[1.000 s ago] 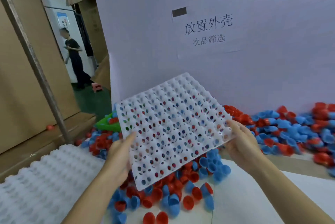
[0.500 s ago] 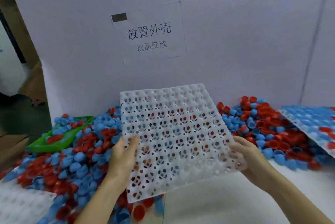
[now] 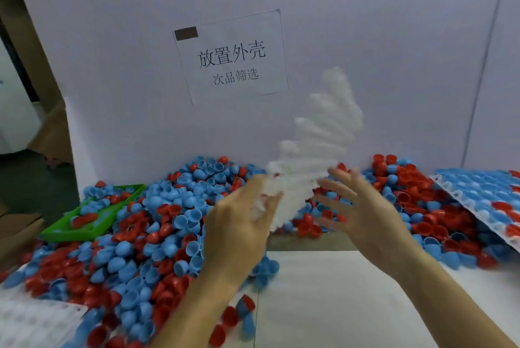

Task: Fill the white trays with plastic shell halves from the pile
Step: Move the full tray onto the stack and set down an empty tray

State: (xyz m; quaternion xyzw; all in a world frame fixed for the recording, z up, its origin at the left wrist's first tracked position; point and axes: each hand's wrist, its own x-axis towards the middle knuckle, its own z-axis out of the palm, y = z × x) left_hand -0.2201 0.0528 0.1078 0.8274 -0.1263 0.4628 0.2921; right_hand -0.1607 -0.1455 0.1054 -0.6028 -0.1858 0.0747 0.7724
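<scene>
Now left hand (image 3: 242,215) grips blurred, upended white tray (image 3: 315,145); right hand (image 3: 363,207) spread.

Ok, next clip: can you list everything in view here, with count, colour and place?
shell halves: too many to count, red and blue, piled along the wall
empty tray: one, white, blurred, on edge between the hands
filled tray: one, white, far right, tilted on the pile
green bin: one, left, holding shells
tray corner: white, bottom left
paper sign: one, on the wall
left hand: grips the empty tray
right hand: fingers spread
</scene>
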